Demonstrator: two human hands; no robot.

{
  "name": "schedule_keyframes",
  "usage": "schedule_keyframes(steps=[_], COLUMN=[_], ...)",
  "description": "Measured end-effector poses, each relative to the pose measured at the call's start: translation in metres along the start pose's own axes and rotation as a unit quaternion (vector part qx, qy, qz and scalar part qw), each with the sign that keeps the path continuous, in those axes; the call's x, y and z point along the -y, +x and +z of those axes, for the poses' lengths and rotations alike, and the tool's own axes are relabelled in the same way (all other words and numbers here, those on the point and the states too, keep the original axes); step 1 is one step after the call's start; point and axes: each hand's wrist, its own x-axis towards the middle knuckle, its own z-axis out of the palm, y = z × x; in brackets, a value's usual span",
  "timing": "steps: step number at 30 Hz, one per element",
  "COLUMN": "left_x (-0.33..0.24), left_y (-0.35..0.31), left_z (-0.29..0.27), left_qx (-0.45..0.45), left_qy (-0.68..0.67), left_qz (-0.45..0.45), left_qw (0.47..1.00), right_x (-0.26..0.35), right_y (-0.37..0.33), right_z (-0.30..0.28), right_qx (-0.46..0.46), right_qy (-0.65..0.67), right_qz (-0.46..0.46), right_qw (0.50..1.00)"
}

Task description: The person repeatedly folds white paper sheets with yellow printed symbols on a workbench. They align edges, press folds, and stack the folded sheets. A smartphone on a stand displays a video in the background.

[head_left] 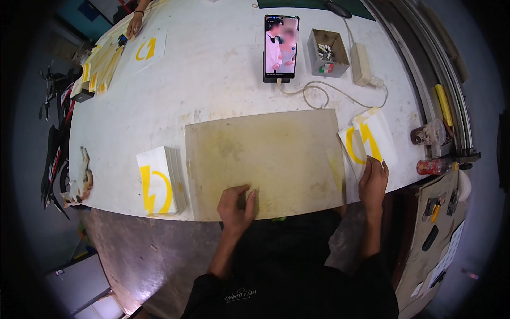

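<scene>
My right hand [373,182] is at the near edge of a pile of white printed sheets [387,133] with yellow marks, its fingertips pinched on the top sheet [356,137]. Loosely curled, my left hand [236,208] rests over the near edge of a stained, yellowish flat mat [265,154]. Its thumb stands a little apart from the fingers, and nothing shows between them. Left of the mat is a thick stack of white sheets [155,183] bearing a similar yellow print.
Beyond the mat, a phone [280,48] stands upright beside a box of small items [328,53] and a power strip [361,64]. A cable [319,85] loops between them. A cup [427,133] and bottle [431,167] stand at right. A cat [82,181] lies left; another person's hand [135,25] works far left.
</scene>
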Motion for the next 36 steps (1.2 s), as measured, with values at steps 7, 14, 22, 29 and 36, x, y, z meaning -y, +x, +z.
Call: schedule_keyframes(steps=[7,14,22,29,36], left_x=[0.013,0.004,-0.006,-0.014,-0.016], left_y=[0.005,0.015,0.008,0.005,0.012], left_z=[0.007,0.001,0.003,0.001,-0.005], left_qx=[0.133,0.117,0.059,0.052,0.053], left_qy=[-0.600,-0.410,-0.463,-0.520,-0.646], left_qz=[-0.274,-0.327,-0.341,-0.288,-0.263], left_qw=[0.740,0.843,0.816,0.803,0.715], right_x=[0.091,0.099,0.083,0.096,0.083], right_y=[-0.074,-0.096,-0.064,-0.047,-0.052], right_z=[0.021,0.044,0.041,0.034,0.038], right_qx=[0.064,0.155,0.100,0.171,0.197], right_qy=[0.130,0.214,0.499,0.655,0.673], right_qz=[-0.319,-0.312,0.168,0.210,0.273], right_qw=[0.936,0.913,0.844,0.705,0.659])
